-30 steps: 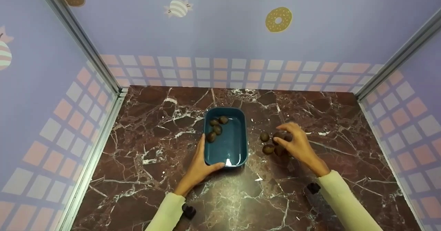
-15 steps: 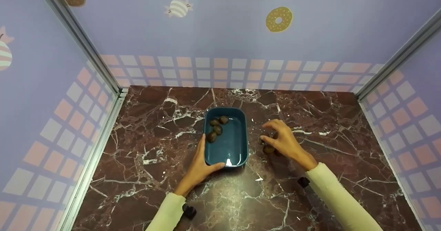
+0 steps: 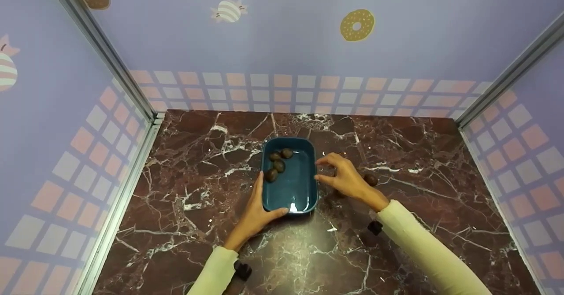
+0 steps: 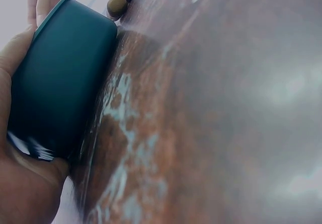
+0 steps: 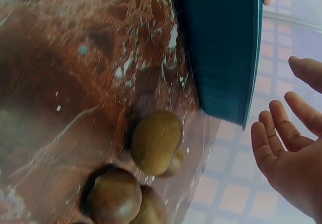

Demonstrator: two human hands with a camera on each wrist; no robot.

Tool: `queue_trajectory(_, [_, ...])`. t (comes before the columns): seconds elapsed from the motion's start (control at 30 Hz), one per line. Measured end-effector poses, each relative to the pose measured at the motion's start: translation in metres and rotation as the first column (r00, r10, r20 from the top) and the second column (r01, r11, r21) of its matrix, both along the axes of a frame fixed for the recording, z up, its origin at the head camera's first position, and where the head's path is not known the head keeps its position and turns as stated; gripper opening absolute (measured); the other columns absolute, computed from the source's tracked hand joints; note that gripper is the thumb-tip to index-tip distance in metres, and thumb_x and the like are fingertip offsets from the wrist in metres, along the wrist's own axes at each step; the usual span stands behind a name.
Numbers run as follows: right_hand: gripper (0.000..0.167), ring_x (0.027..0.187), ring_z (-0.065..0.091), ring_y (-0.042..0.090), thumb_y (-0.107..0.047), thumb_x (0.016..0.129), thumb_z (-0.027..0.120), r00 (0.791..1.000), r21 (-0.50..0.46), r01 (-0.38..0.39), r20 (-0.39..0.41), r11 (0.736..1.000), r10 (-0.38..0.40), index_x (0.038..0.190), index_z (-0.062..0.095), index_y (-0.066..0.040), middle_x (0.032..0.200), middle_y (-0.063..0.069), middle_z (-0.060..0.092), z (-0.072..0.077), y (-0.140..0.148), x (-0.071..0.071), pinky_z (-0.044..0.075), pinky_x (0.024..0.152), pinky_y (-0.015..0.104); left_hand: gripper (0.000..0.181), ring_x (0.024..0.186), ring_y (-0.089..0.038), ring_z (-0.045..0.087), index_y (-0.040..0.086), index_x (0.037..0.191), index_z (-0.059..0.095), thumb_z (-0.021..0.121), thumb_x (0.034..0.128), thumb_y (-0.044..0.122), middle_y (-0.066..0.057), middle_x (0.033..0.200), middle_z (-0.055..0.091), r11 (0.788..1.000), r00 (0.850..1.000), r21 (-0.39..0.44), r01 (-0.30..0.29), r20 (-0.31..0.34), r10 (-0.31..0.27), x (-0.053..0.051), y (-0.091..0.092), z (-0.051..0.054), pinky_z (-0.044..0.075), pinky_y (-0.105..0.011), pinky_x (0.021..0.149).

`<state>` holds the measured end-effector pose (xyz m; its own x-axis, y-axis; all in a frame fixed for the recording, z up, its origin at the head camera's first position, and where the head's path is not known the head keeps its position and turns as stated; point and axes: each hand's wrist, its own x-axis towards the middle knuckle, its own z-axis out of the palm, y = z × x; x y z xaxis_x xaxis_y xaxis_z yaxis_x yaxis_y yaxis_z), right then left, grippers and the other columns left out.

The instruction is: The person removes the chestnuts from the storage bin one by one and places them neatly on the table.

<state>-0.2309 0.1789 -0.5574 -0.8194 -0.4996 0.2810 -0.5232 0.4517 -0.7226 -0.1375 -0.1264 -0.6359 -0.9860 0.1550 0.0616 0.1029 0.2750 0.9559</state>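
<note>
My left hand point(image 3: 255, 209) grips a dark teal box point(image 3: 288, 191) at its left side and near edge, thumb on the near rim. The left wrist view has this hand point(image 4: 25, 183) wrapped round the box's outer wall point(image 4: 65, 68). Several brown round fruits point(image 3: 279, 166) lie in the box's left half. At the right rim, my right hand point(image 3: 346, 176) hovers with thumb and fingers apart. In the right wrist view that hand point(image 5: 297, 158) holds nothing visible, its fingers loosely bent beside the box point(image 5: 221, 48). Below it, several fruits point(image 5: 156, 142) rest on the table.
One brown fruit point(image 3: 370, 179) shows right of my right wrist; others there are hidden under the hand in the head view. The marbled table point(image 3: 198, 154) is bounded by patterned walls point(image 3: 282, 35) at the back and both sides.
My right hand has moved left from above the loose fruits to the box's right rim, uncovering one fruit behind it. My left hand, the box and the fruits inside have stayed in place.
</note>
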Motion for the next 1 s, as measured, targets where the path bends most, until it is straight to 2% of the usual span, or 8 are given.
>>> queue_trajectory(0.2, [0.037,0.114,0.068,0.049,-0.012,0.096,0.088,0.997,0.021,-0.065,0.033,0.998,0.065,0.128,0.075,0.002,0.123,0.023,0.072,-0.001,-0.013,-0.001,0.057,0.100,0.060,0.138,0.168,-0.042,0.009,0.013,0.179,0.002,0.098,0.0844,0.043,-0.020,0.184,0.002,1.000,0.999,0.006,0.005,0.031,-0.005,0.001,-0.001,0.001,0.015,-0.065,0.132])
queue_trajectory(0.37, [0.038,0.111,0.068,0.045,-0.012,0.095,0.089,0.996,0.061,-0.090,-0.013,0.994,0.091,0.126,0.075,0.004,0.121,0.018,0.073,-0.001,-0.026,-0.004,0.057,0.097,0.055,0.137,0.168,-0.043,0.008,0.016,0.179,0.001,0.097,0.0855,0.045,-0.019,0.184,0.001,1.000,0.999,0.000,0.003,0.039,-0.003,0.002,-0.001,0.002,0.016,-0.067,0.131])
queue_trajectory(0.5, [0.037,0.110,0.067,0.040,-0.011,0.094,0.089,0.996,0.107,-0.087,-0.014,0.990,0.089,0.127,0.076,0.001,0.123,0.015,0.072,0.004,-0.035,-0.006,0.057,0.095,0.051,0.136,0.168,-0.044,0.007,0.015,0.179,0.000,0.096,0.0869,0.043,-0.020,0.184,0.000,1.000,0.999,-0.001,0.010,0.038,-0.010,0.002,-0.001,0.002,0.016,-0.069,0.131])
queue_trajectory(0.6, [0.038,0.111,0.066,0.038,-0.012,0.095,0.088,0.995,0.146,-0.103,0.004,0.984,0.104,0.129,0.076,0.000,0.124,0.015,0.071,0.010,-0.042,-0.006,0.057,0.095,0.052,0.135,0.168,-0.045,0.007,0.014,0.179,0.000,0.095,0.0878,0.043,-0.020,0.184,0.000,1.000,0.999,0.002,0.015,0.036,-0.015,0.002,-0.001,0.001,0.016,-0.070,0.130])
queue_trajectory(0.77, [0.042,0.116,0.068,0.041,-0.015,0.096,0.088,0.985,0.203,-0.170,0.024,0.964,0.168,0.131,0.075,0.003,0.126,0.019,0.071,0.015,-0.051,-0.010,0.057,0.100,0.055,0.136,0.168,-0.045,0.007,0.013,0.179,0.000,0.095,0.0873,0.044,-0.020,0.184,0.000,1.000,0.999,0.011,0.013,0.038,-0.014,0.002,-0.001,0.001,0.017,-0.070,0.130])
queue_trajectory(1.0, [0.046,0.124,0.068,0.038,-0.022,0.100,0.085,0.974,0.260,-0.223,0.102,0.939,0.203,0.136,0.073,0.002,0.133,0.019,0.070,0.013,-0.058,-0.020,0.057,0.105,0.052,0.137,0.168,-0.046,0.008,0.012,0.179,0.001,0.097,0.0859,0.042,-0.022,0.183,0.001,1.000,0.999,0.022,0.010,0.033,-0.011,0.001,-0.001,0.000,0.017,-0.069,0.130])
